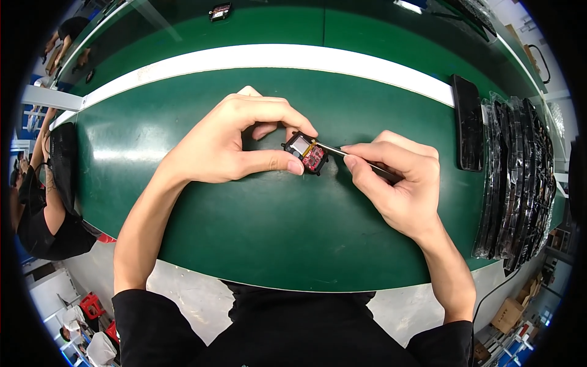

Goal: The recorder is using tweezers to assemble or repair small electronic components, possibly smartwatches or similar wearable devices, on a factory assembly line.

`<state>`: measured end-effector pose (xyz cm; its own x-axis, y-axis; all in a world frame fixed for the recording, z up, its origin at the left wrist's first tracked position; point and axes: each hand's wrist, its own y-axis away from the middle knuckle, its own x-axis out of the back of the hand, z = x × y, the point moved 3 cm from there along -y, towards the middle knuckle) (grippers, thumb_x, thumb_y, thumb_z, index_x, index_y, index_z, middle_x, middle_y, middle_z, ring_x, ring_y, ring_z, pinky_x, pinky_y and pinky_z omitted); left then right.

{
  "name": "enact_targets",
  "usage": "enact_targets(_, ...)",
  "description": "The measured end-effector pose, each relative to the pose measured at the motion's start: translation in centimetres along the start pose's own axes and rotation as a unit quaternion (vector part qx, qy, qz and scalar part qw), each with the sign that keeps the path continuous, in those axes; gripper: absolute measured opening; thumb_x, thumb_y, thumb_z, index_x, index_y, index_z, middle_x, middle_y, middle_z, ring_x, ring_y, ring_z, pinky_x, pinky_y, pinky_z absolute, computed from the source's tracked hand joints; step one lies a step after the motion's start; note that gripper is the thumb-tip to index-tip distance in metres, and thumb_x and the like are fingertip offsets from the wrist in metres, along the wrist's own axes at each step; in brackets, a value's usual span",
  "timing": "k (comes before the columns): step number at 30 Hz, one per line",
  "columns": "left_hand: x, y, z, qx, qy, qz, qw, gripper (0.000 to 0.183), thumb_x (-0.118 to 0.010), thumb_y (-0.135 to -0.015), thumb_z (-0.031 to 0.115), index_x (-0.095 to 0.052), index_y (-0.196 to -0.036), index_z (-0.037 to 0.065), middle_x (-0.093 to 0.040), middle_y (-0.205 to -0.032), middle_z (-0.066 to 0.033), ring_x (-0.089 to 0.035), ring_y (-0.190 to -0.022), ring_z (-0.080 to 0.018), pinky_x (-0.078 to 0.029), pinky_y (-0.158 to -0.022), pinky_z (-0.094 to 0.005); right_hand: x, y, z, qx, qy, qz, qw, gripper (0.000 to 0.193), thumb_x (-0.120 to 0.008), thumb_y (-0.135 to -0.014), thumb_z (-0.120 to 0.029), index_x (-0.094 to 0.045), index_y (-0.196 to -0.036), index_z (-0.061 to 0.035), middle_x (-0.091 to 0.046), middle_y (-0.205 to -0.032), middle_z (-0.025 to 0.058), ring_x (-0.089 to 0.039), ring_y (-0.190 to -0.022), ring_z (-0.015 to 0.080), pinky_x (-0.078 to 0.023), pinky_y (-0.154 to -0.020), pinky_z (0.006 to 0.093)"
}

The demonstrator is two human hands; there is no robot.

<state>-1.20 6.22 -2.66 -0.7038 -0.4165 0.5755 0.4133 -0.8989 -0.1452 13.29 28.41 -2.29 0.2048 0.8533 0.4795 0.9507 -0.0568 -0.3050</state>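
My left hand (229, 137) pinches a small black watch-like device (313, 160) between thumb and fingers, above the middle of the green table. The device has no cover on this side. A silver rectangular part, a yellowish strip and a red circuit board show inside it. My right hand (406, 183) grips slim metal tweezers (333, 149) like a pen, from the right. Their tip meets the device near the yellowish strip; whether the tip pinches anything is too small to tell.
Clear plastic trays (510, 177) stand stacked at the table's right end, beside a black phone-like slab (468, 122). A white rail (275, 56) runs along the far edge; beyond it lies another small open device (220, 11). At far left another person's arm (54, 202) is near a black bag-like item (63, 168).
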Motion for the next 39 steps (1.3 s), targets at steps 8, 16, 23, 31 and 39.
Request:
enact_targets(8, -0.2, -0.1, 0.4, -0.006, -0.033, -0.010, 0.999, 0.044, -0.099, -0.077, 0.023, -0.085, -0.117, 0.012, -0.077, -0.095, 0.0017, -0.053, -0.075, -0.0150, -0.039, -0.083, -0.0327, -0.3, 0.0, 0.2, 0.011, 0.010, -0.017, 1.000, 0.012, -0.083, -0.089, 0.004, -0.084, -0.101, 0.0027, -0.065, -0.070, 0.0053, -0.056, -0.054, 0.0112, -0.040, -0.050, 0.0299)
enact_targets(16, -0.4, -0.1, 1.1, -0.042, -0.042, 0.008, 0.998, 0.028, -0.098, -0.085, 0.024, -0.082, -0.107, 0.014, -0.072, -0.085, 0.0036, -0.063, -0.077, -0.0119, -0.038, -0.081, -0.0320, -0.4, 0.1, -0.1, 0.010, 0.016, -0.001, 1.000, 0.011, -0.083, -0.088, 0.003, -0.084, -0.099, 0.0019, -0.065, -0.069, 0.0063, -0.057, -0.055, 0.0133, -0.042, -0.050, 0.0317)
enact_targets(23, -0.4, -0.3, 0.8, -0.026, -0.044, -0.011, 0.999, 0.041, -0.100, -0.076, 0.020, -0.084, -0.113, 0.011, -0.072, -0.089, 0.0019, -0.050, -0.075, -0.0160, -0.037, -0.081, -0.0324, 0.0, 0.3, -0.2, 0.037, 0.019, -0.001, 0.999, 0.010, -0.082, -0.087, 0.004, -0.083, -0.097, 0.0020, -0.063, -0.068, 0.0066, -0.056, -0.054, 0.0141, -0.041, -0.050, 0.0320)
enact_targets(31, -0.7, -0.2, 0.8, -0.045, -0.092, 0.018, 0.995, 0.055, -0.102, -0.075, 0.023, -0.083, -0.126, 0.015, -0.065, -0.084, 0.0048, -0.052, -0.074, -0.0135, -0.038, -0.083, -0.0321, 0.3, 0.3, 1.0, -0.086, -0.097, 0.050, 0.990, 0.012, -0.075, -0.104, -0.001, -0.076, -0.116, 0.0027, -0.068, -0.081, 0.0018, -0.056, -0.068, 0.0047, -0.044, -0.059, 0.0255)
enact_targets(39, -0.4, 0.4, 1.5, 0.026, -0.054, -0.004, 0.998, 0.075, -0.098, -0.074, 0.014, -0.073, -0.144, 0.016, -0.072, -0.097, 0.0041, -0.048, -0.088, -0.0157, -0.043, -0.088, -0.0341, -1.9, 0.2, -1.4, 0.037, 0.134, -0.006, 0.990, 0.053, -0.093, -0.086, -0.033, -0.077, -0.128, -0.0064, -0.072, -0.091, 0.0052, -0.075, -0.072, 0.0211, -0.058, -0.061, 0.0385)
